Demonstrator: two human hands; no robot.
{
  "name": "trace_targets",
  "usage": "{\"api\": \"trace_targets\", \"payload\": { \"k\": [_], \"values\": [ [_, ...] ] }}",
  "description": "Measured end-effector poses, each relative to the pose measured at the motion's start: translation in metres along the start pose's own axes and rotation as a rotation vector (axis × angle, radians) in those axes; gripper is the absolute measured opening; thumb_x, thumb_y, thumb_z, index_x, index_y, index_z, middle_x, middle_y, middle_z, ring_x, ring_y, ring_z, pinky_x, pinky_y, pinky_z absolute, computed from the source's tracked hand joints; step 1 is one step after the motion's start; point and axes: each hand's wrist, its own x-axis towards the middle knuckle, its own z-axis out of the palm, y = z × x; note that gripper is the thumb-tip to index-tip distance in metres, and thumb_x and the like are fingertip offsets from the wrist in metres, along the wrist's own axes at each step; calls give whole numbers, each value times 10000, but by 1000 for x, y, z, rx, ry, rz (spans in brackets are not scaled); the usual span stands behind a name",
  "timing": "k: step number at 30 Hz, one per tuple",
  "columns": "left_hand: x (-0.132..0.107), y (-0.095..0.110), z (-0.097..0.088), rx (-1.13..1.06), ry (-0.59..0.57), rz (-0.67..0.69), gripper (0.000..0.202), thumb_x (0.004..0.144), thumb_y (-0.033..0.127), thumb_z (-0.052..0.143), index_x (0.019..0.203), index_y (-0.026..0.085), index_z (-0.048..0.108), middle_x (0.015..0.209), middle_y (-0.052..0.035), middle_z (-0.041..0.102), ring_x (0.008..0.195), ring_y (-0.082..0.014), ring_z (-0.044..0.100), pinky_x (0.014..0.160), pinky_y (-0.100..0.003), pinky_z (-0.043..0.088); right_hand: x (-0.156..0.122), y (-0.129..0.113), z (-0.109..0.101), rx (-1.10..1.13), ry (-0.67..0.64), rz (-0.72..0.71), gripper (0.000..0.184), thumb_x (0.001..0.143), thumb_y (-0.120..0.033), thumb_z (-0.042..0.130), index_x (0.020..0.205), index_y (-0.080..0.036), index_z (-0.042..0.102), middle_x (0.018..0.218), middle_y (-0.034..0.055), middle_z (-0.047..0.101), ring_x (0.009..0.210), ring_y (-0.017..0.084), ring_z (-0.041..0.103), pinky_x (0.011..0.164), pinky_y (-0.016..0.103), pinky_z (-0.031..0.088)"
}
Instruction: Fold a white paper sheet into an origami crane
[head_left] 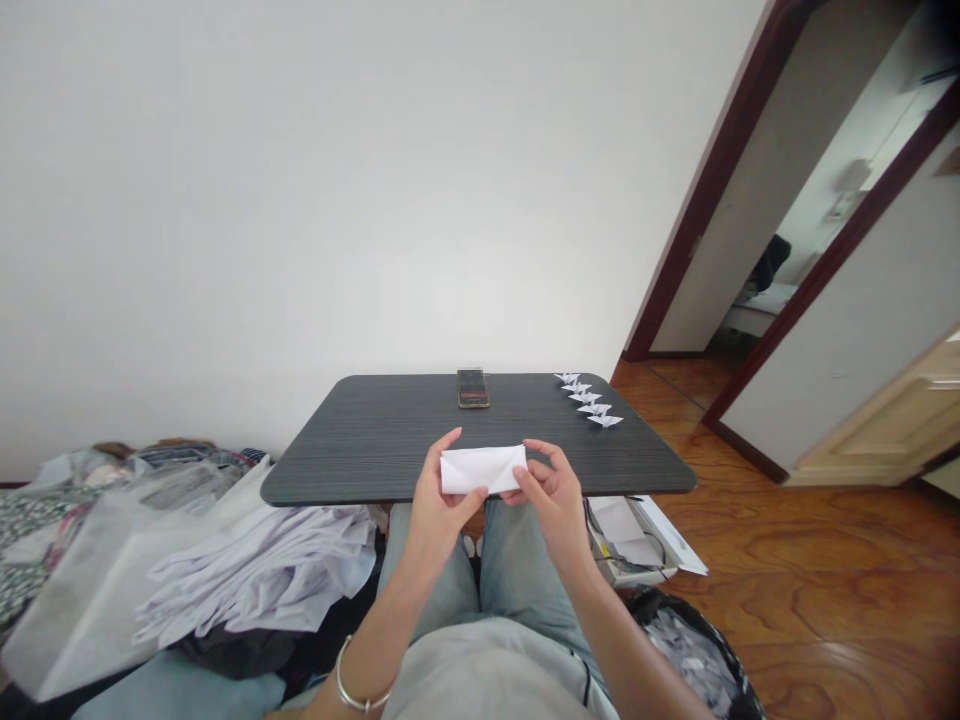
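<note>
A folded white sheet of paper (482, 468) is held between both hands just above the near edge of a dark grey table (375, 440). My left hand (441, 497) pinches its left end, thumb in front and fingers behind. My right hand (551, 490) pinches its right end in the same way. Both hands are closed on the paper. A silver bracelet sits on my left wrist.
A phone (473, 388) lies at the table's far edge. Several small folded paper pieces (591, 400) line the far right corner. Crumpled white sheets and bags (247, 570) pile up at left. A box of paper (637, 540) and a dark bin (694, 640) stand at right on the wooden floor.
</note>
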Motion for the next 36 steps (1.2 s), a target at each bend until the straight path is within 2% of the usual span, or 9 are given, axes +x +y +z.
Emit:
{"api": "trace_targets", "payload": {
  "k": [5,11,22,28,33,36],
  "values": [
    [0,-1,0,-1,-6,2,704,620,151,716,1256,227,423,1004,-21,614,840,-146,597,768,-252,485,1,3,-1,-14,-25,6,284,720,-333,699,896,-176,539,691,-7,705,497,111,621,465,209,530],
    [1,-2,-1,56,59,35,613,670,182,688,1233,229,449,994,-21,606,821,-138,589,723,-231,487,-1,0,0,-32,-38,-4,225,716,-312,706,824,-172,566,654,-15,691,497,99,607,483,192,519],
    [1,-3,-1,67,52,35,579,694,178,666,1229,239,453,927,-7,605,782,-130,574,673,-217,485,4,-1,-1,-52,-10,15,269,707,-411,690,667,-174,569,516,-33,624,445,106,566,440,204,507],
    [1,-1,-1,59,45,22,598,679,184,682,1227,235,448,901,-8,600,770,-137,569,627,-216,491,3,-1,-3,-55,-8,29,265,704,-405,697,680,-171,575,495,-32,627,411,103,569,416,195,499],
    [1,0,-1,62,43,37,591,686,179,677,1229,226,450,911,-11,609,769,-130,575,670,-222,487,1,1,-4,-88,-111,111,266,695,-393,708,737,-147,618,508,-7,654,392,103,576,396,185,488],
    [-1,1,-1,70,27,38,589,695,178,671,1238,227,447,939,-18,613,776,-132,579,693,-230,484,0,0,-4,-102,-114,142,290,683,-398,715,776,-133,642,523,16,674,386,106,580,387,187,483]
  ]
}}
